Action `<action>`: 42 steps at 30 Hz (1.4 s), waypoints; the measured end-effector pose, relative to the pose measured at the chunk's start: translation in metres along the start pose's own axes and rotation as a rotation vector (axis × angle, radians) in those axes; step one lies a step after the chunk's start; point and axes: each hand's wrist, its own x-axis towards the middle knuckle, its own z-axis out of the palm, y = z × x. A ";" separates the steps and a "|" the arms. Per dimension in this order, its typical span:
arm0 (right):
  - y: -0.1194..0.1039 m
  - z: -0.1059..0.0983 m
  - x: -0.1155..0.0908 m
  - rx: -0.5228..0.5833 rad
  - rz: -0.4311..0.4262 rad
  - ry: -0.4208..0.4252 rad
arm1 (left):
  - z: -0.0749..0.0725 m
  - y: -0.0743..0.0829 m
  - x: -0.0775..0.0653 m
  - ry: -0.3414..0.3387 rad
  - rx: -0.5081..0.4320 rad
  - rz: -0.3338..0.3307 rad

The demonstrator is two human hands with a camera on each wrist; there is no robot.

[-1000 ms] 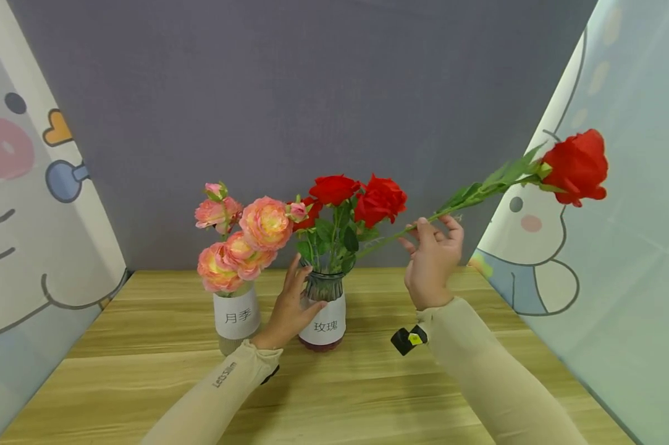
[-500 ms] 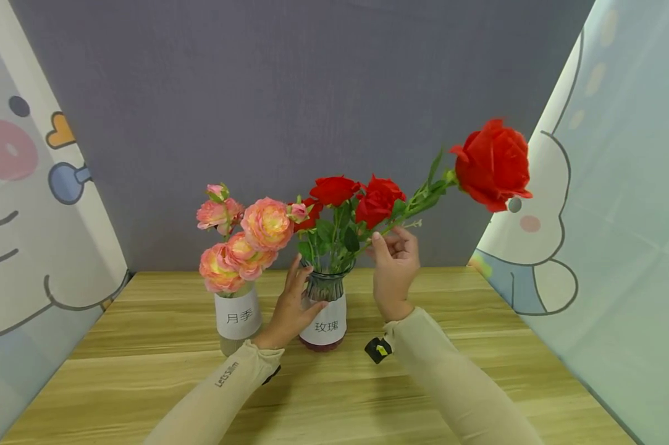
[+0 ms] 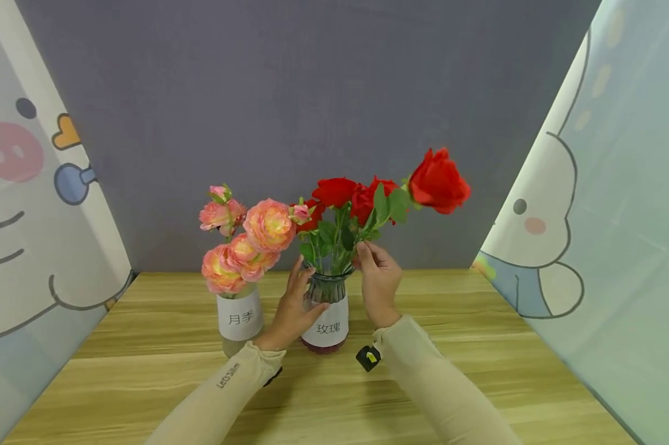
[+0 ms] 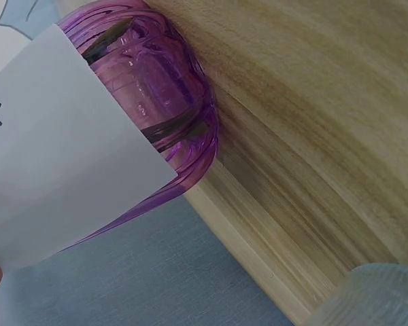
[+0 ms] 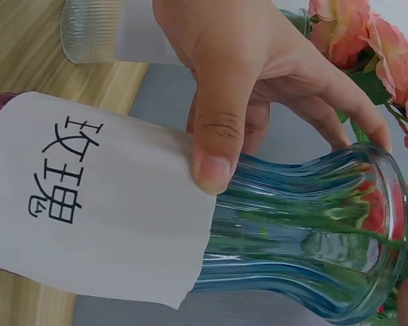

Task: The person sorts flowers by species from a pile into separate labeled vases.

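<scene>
A glass vase (image 3: pixel 325 287) with a blue-green neck, purple base and white label stands upright mid-table, holding several red roses (image 3: pixel 335 191). My left hand (image 3: pixel 290 312) grips it from the left; in the right wrist view its thumb (image 5: pixel 214 149) presses on the label's upper edge and its fingers go round behind the glass. Just above the rim, to the right, my right hand (image 3: pixel 381 281) pinches the green stem of another red rose (image 3: pixel 438 181), whose bloom leans out to the upper right. The stem's lower end seems to go into the vase, though leaves and glass blur it.
Left of my left hand, a second labelled vase (image 3: pixel 236 318) holds pink-and-yellow flowers (image 3: pixel 269 224) that reach close to the roses. Behind the wooden table (image 3: pixel 467 352) stands a grey partition (image 3: pixel 334 93). Cartoon-printed panels (image 3: pixel 540 216) flank both sides.
My right hand has moved left and down to the vase rim with the rose, and the bloom has swung left from the far right. My left hand has stayed on the vase.
</scene>
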 end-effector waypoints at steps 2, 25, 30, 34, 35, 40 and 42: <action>-0.001 0.000 0.000 -0.035 0.019 -0.006 | 0.000 0.000 0.000 0.002 0.001 -0.001; 0.003 -0.007 0.003 -0.438 0.219 -0.241 | -0.001 0.004 0.001 -0.016 -0.005 -0.057; 0.004 -0.011 -0.001 -0.410 0.312 -0.287 | -0.003 0.004 0.001 -0.032 -0.008 -0.053; 0.007 -0.014 -0.005 -0.317 0.312 -0.223 | -0.003 0.003 0.001 -0.037 -0.011 -0.029; 0.008 -0.014 -0.006 -0.301 0.301 -0.199 | -0.003 0.003 0.000 -0.036 -0.012 -0.026; 0.016 -0.016 -0.008 -0.228 0.278 -0.094 | -0.003 0.004 0.000 -0.041 -0.012 -0.055; 0.018 -0.016 -0.008 -0.200 0.284 -0.073 | -0.004 0.006 0.001 -0.053 0.001 -0.074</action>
